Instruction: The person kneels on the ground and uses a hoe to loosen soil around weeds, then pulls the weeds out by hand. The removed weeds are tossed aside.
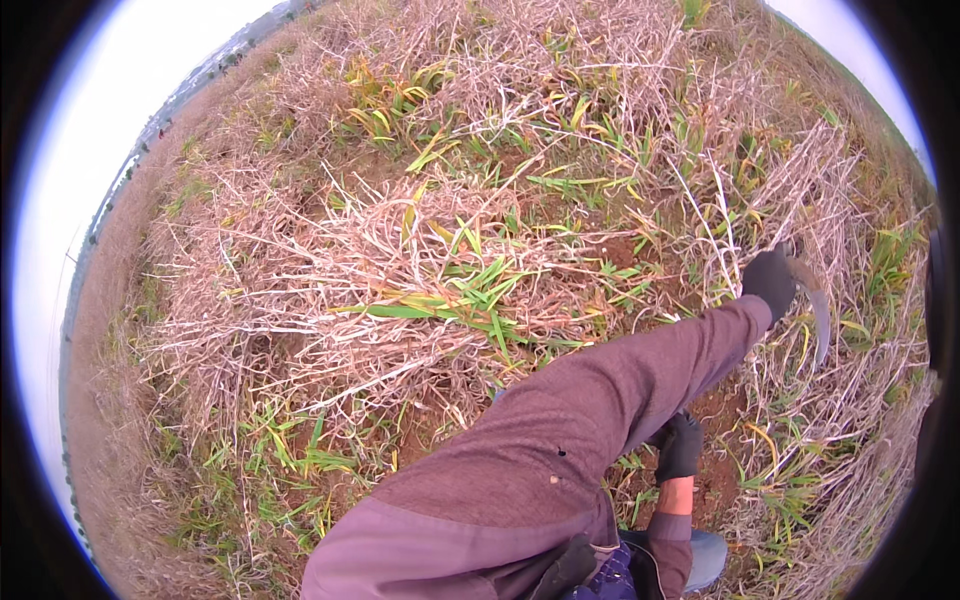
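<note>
My left hand [769, 282], in a black glove, is closed around the handle of a sickle [819, 319]. Its curved metal blade points down towards the dry stalks [795, 187] at the right. My left arm [570, 420], in a brownish-purple sleeve, stretches across the view from the lower left. Below that forearm is my right hand [679, 444], also black-gloved, with its fingers curled low over reddish soil [716, 435]. The sleeve covers part of it, so whether it grips anything is hidden. A heap of cut dry grass [360, 277] with green blades on top lies left of centre.
Standing dry grass [525, 45] mixed with green and yellow leaves spreads across the far side. Green tufts [277, 442] grow at the lower left. My jeans-clad leg [707, 559] shows at the bottom right. A distant treeline [97, 217] edges the field.
</note>
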Available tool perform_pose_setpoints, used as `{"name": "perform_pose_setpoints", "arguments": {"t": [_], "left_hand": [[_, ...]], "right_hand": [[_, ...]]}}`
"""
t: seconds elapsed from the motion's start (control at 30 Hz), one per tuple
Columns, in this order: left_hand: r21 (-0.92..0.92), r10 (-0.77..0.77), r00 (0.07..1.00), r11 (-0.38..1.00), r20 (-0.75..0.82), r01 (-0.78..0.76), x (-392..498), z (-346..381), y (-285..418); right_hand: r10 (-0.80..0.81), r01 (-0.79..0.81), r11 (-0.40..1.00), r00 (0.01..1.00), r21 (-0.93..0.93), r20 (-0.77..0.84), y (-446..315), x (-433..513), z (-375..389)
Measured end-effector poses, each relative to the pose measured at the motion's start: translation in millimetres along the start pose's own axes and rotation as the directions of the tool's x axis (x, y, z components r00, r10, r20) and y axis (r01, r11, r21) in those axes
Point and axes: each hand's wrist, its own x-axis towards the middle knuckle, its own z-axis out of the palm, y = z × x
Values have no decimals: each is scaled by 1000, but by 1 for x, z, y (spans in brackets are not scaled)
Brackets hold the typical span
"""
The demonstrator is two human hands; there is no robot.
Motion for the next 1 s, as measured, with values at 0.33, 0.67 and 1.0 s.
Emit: {"name": "perform_pose_setpoints", "arguments": {"t": [0.33,0.67,1.0], "left_hand": [[-217,-197,980,956,28,199,4,-7,-15],[-272,-128,992,954,5,125,-13,9,-9],[-330,-192,978,921,77,207,-9,-2,-12]], "right_hand": [[-159,176,981,971,86,-180,-44,31,-60],[-94,123,979,980,164,-173,-38,57,-75],[-107,136,986,960,99,-258,-31,60,-75]]}}
